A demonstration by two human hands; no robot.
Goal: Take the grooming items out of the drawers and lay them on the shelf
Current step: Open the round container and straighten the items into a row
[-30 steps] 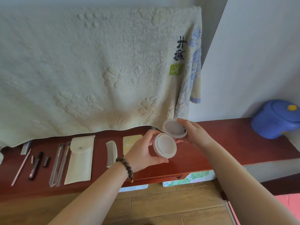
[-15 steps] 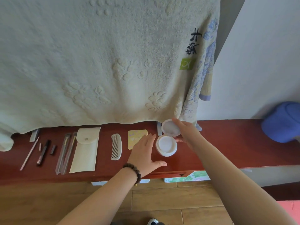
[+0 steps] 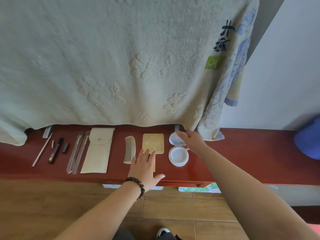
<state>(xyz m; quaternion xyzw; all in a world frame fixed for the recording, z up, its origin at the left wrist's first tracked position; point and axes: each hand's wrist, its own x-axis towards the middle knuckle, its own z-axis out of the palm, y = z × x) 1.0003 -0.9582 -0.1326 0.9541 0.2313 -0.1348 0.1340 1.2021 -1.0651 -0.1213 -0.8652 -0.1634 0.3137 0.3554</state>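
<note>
Open white compact (image 3: 178,149) set on the red shelf (image 3: 242,153), both hands by it.

The right hand (image 3: 192,142), at the compact's 3 o'clock, has its fingertips curled over the raised lid's rim. The left hand (image 3: 145,168), at 8 o'clock from the compact, lies flat with fingers straight and spread over the yellow card (image 3: 153,144), gripping nothing. A comb (image 3: 129,149) lies at 9 o'clock from the card.

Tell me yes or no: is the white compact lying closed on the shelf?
No: the white compact lies open on the red shelf, its lid folded back, the right hand touching that lid.
</note>
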